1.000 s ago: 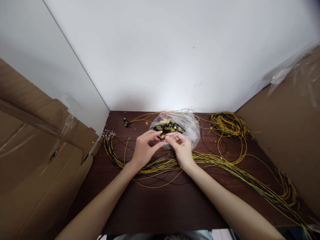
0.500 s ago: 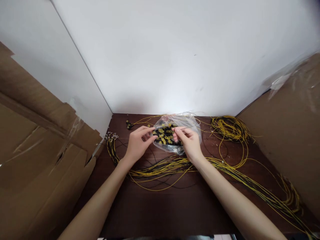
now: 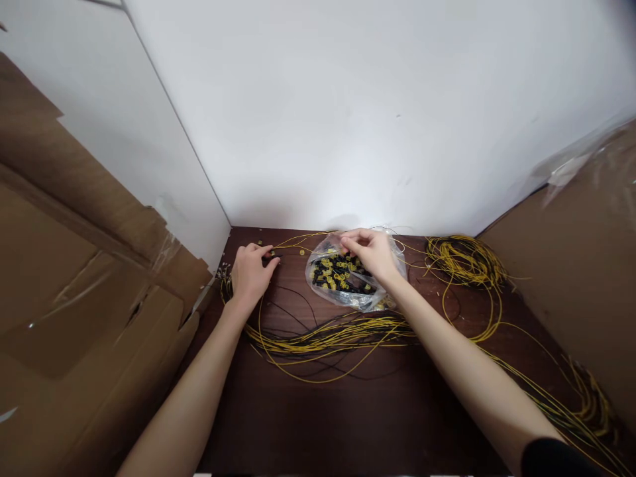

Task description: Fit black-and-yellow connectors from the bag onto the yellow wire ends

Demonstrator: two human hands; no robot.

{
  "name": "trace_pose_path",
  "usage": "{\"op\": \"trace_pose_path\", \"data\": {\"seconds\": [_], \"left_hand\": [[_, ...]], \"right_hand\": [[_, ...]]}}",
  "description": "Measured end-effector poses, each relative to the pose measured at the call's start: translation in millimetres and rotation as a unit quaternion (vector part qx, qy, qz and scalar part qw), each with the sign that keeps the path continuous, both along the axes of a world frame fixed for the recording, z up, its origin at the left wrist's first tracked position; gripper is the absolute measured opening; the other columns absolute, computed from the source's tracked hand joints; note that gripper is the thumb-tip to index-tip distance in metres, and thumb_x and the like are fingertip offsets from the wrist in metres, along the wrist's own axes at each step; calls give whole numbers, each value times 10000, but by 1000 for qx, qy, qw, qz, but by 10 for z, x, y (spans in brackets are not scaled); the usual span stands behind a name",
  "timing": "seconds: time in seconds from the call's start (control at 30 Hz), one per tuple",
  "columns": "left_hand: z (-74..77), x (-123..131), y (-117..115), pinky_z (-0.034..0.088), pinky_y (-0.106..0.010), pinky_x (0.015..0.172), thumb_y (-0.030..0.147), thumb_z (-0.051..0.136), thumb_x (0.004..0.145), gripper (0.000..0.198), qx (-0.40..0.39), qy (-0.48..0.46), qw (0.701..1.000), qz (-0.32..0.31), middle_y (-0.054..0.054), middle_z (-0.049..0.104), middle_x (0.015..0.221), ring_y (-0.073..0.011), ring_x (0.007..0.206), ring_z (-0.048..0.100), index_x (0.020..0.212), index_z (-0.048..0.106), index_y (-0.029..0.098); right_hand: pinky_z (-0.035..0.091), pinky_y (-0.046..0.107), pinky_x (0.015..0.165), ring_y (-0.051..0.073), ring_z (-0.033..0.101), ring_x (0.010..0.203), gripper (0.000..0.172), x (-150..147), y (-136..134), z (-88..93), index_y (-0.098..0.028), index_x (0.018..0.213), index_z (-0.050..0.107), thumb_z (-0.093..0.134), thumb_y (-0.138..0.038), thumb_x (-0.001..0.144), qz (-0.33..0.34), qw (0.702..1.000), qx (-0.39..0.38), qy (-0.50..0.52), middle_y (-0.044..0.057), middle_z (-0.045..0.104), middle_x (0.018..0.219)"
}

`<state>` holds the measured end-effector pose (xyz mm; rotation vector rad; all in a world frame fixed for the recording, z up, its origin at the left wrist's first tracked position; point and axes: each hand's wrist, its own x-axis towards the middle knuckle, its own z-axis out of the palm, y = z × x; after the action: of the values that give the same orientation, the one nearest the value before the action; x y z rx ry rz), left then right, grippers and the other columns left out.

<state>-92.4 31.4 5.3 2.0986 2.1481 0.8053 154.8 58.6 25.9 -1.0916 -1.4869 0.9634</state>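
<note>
black and yellow pieces (image 3: 330,273) lie heaped in a crinkled, clear bag (image 3: 355,301) on the dark, wood-toned table (image 3: 308,417), with thin loose wires (image 3: 322,336) bundled in front and a round coil (image 3: 464,262) to the right. creased cardboard (image 3: 74,278) hems in both sides. the right hand (image 3: 372,255) bends over the bag; the left hand (image 3: 250,275) curls near small bits (image 3: 273,254). i cannot tell whether either grips anything. the right forearm (image 3: 462,358) hides some wires, whose ends leave view at lower right.
</note>
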Motion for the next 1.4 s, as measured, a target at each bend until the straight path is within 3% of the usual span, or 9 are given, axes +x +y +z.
{"op": "trace_pose_path", "data": {"seconds": [0.23, 0.47, 0.63, 0.77, 0.87, 1.0, 1.13, 1.23, 1.4], "left_hand": [[-13, -6, -13, 423, -373, 707, 356, 536, 802, 345, -15, 48, 998, 42, -99, 639, 947, -293, 925, 499, 1046, 686, 164], [-19, -37, -14, 423, -376, 700, 367, 525, 803, 357, -10, 66, 996, 60, -116, 623, 944, -301, 929, 491, 1054, 685, 171], [-29, -54, -4, 431, -381, 743, 367, 518, 801, 382, -11, 77, 995, 67, -116, 613, 976, -298, 938, 494, 1098, 665, 177], [-39, -71, 2, 433, -384, 762, 372, 509, 805, 396, -14, 84, 994, 64, -118, 617, 979, -299, 934, 497, 1112, 656, 171], [0, -74, -9, 435, -392, 769, 358, 504, 805, 406, -16, 78, 995, 59, -125, 624, 978, -309, 934, 504, 1123, 647, 149], [132, -86, -69, 436, -369, 769, 298, 474, 815, 357, -11, 50, 997, 49, -121, 645, 967, -293, 925, 546, 1075, 663, 143], [219, -134, -153, 427, -322, 666, 335, 535, 776, 234, -108, 16, 993, -32, -71, 696, 798, -250, 748, 614, 833, 720, 206], [194, -169, -179, 410, -302, 616, 313, 618, 706, 159, -152, 12, 985, -77, -44, 702, 724, -234, 680, 622, 787, 719, 220], [132, -185, -154, 405, -291, 620, 207, 602, 684, 127, -139, 17, 986, -89, -39, 705, 736, -216, 676, 618, 742, 714, 223]], "right_hand": [[462, 278, 618, 144, 609, 646, 142, -260, -199, -15, -173, 820, 700, 601, -265, 777, 52, 992, 75, -92, 23, 689, 729], [451, 257, 614, 148, 618, 685, 119, -256, -544, 14, -190, 833, 686, 570, -210, 819, 89, 973, 113, -181, 17, 689, 772], [441, 271, 726, 161, 602, 776, 130, -294, -879, -33, -191, 846, 668, 543, -220, 864, 137, 923, 126, -337, 34, 662, 818], [421, 302, 709, 194, 573, 781, 197, -381, -1059, -118, -183, 833, 665, 558, -347, 862, 83, 875, 129, -459, 60, 637, 819], [412, 322, 731, 210, 558, 812, 186, -415, -1098, -166, -185, 837, 656, 552, -336, 864, 62, 858, 141, -490, 66, 629, 828], [404, 310, 761, 196, 546, 820, 171, -388, -1093, -195, -190, 814, 645, 520, -283, 883, 59, 867, 136, -477, 55, 620, 813], [397, 302, 770, 181, 533, 798, 207, -345, -1099, -202, -191, 801, 644, 479, -264, 902, 59, 878, 135, -456, 46, 615, 802], [396, 295, 768, 176, 531, 796, 205, -334, -1107, -207, -190, 799, 642, 476, -251, 902, 65, 886, 130, -440, 42, 617, 803], [397, 292, 766, 165, 532, 762, 183, -313, -1093, -210, -185, 770, 634, 499, -230, 886, 72, 908, 120, -395, 32, 617, 773]]}}
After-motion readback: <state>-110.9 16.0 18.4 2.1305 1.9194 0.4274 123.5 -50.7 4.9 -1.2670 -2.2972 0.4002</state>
